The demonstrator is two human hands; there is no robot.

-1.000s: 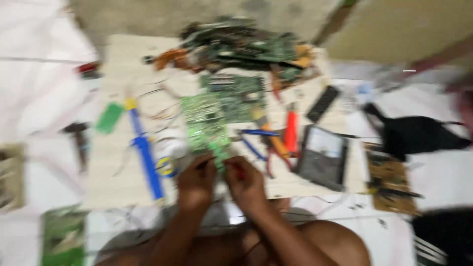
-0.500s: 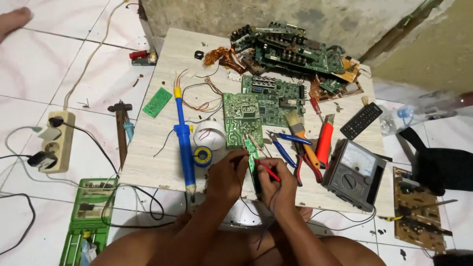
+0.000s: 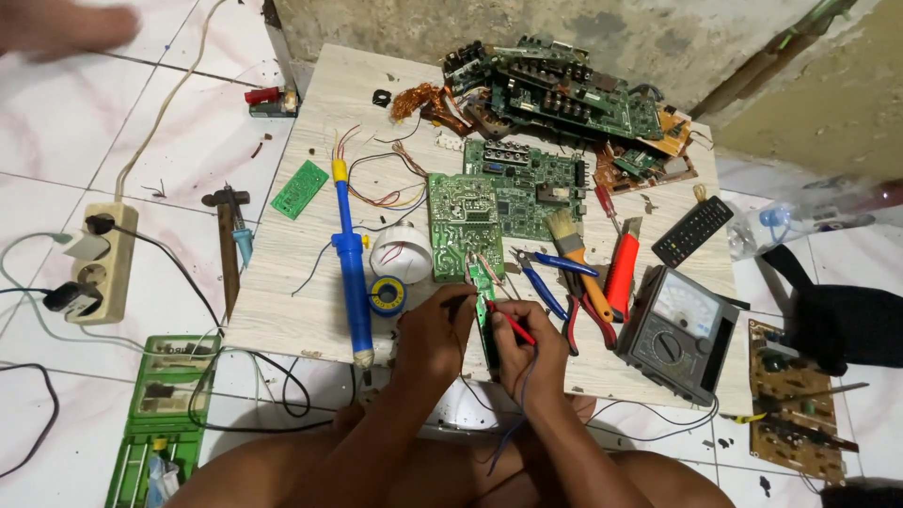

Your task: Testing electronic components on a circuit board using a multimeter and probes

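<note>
Head view: two hands work over one narrow green circuit strip (image 3: pixel 483 303) lying on the wooden board (image 3: pixel 310 310), one end between the fingertips. The left hand (image 3: pixel 431 331) pinches one black probe (image 3: pixel 459 300), its tip at the strip; the right hand (image 3: pixel 519 350) pinches one red probe (image 3: pixel 509 323), tip touching the strip too. Just beyond the fingers lies one larger green circuit board (image 3: pixel 463 224). Left of the left fingers sit one solder roll (image 3: pixel 387 294) and one blue desoldering pump (image 3: pixel 349 254). Right of the right fingers lie two pliers (image 3: pixel 550 279) and one analog multimeter (image 3: pixel 679 331).
</note>
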